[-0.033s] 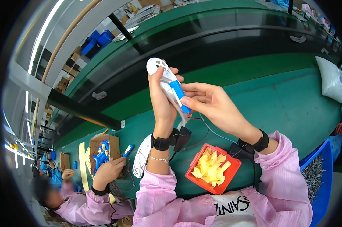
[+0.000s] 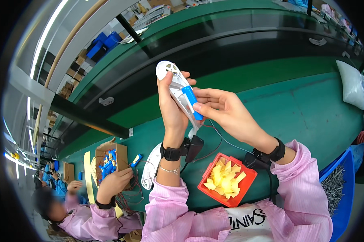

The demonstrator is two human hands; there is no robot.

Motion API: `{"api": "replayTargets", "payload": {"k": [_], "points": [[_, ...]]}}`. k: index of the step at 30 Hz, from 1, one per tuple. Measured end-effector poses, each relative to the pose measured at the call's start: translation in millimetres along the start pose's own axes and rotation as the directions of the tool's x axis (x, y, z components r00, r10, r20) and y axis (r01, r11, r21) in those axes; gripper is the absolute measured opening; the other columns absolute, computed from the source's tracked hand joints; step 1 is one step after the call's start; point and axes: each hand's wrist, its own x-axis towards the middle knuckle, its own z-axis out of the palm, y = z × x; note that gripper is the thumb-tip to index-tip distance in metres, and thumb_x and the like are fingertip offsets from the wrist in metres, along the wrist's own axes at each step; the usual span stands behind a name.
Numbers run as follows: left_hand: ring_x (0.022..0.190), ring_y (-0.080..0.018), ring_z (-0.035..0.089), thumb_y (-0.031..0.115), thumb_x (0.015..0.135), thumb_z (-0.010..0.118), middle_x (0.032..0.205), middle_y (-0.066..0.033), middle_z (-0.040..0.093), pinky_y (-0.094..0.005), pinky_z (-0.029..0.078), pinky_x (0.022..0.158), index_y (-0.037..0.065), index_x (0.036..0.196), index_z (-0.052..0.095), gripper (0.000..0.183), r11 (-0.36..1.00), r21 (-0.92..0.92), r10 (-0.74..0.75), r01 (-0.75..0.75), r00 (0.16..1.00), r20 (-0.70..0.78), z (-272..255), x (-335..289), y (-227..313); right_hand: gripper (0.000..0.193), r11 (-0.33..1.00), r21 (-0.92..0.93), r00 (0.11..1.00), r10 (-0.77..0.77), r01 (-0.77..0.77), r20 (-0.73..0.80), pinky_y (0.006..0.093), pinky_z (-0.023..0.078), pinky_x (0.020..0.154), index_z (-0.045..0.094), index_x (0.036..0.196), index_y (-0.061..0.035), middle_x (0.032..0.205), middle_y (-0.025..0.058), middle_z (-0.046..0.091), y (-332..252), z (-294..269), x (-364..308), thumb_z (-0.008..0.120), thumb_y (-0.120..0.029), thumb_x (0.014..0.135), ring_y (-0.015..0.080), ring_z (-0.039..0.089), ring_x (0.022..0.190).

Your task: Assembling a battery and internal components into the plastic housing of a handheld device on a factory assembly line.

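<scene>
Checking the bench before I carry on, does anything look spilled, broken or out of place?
Nothing stands out. The yellow slips sit loose but inside the red tray, and the left hand holds the white shell upright.

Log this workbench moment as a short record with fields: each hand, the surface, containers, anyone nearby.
left hand: grips a white plastic shell, held upright above the bench
right hand: fingertips on a blue cylinder seated in the shell
surface: green bench
near container: red tray of yellow slips
far container: cardboard box of blue cylinders
nearby: a co-worker's hand beside the box
</scene>
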Motion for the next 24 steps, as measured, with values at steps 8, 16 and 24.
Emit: {"api": "replayTargets", "payload": {"k": [8, 16, 24], "points": [[0.096, -0.0221, 0.064, 0.052, 0.102, 0.033, 0.107, -0.0133, 0.063, -0.0365, 0.054, 0.081, 0.003, 0.128, 0.048, 0.057, 0.996, -0.078, 0.059, -0.051, 0.994, 0.097, 3.0, -15.1, 1.7, 0.031, 0.889, -0.411, 0.970, -0.240, 0.201, -0.047, 0.0306, 0.054, 0.076, 0.059, 0.121, 0.0026, 0.111, 0.0130, 0.062, 0.6, 10.6, -2.8, 0.063, -0.006, 0.091, 0.0187, 0.066, 0.090], [0.093, -0.0201, 0.063, 0.053, 0.102, 0.036, 0.108, -0.0131, 0.062, -0.0347, 0.053, 0.082, 0.003, 0.129, 0.047, 0.059, 0.994, -0.094, 0.069, -0.064, 0.996, 0.052, 7.6, -20.5, 2.5, 0.023, 0.871, -0.447, 0.946, -0.293, 0.204, -0.140, 0.0298, 0.054, 0.074, 0.062, 0.111, 0.0022, 0.099, 0.0109, 0.063, 8.3, 18.0, -4.6, 0.066, -0.003, 0.088, 0.0194, 0.067, 0.088], [0.094, -0.0205, 0.062, 0.052, 0.102, 0.036, 0.107, -0.0140, 0.062, -0.0345, 0.051, 0.083, 0.001, 0.128, 0.048, 0.058, 0.987, -0.100, 0.118, -0.125, 0.991, -0.069, 10.6, -26.7, -4.3, 0.016, 0.781, -0.570, 0.931, -0.357, 0.256, -0.071, 0.0321, 0.053, 0.071, 0.068, 0.100, 0.0027, 0.091, 0.0102, 0.061, 7.6, 20.2, -6.6, 0.069, -0.003, 0.085, 0.0215, 0.064, 0.082]]}}
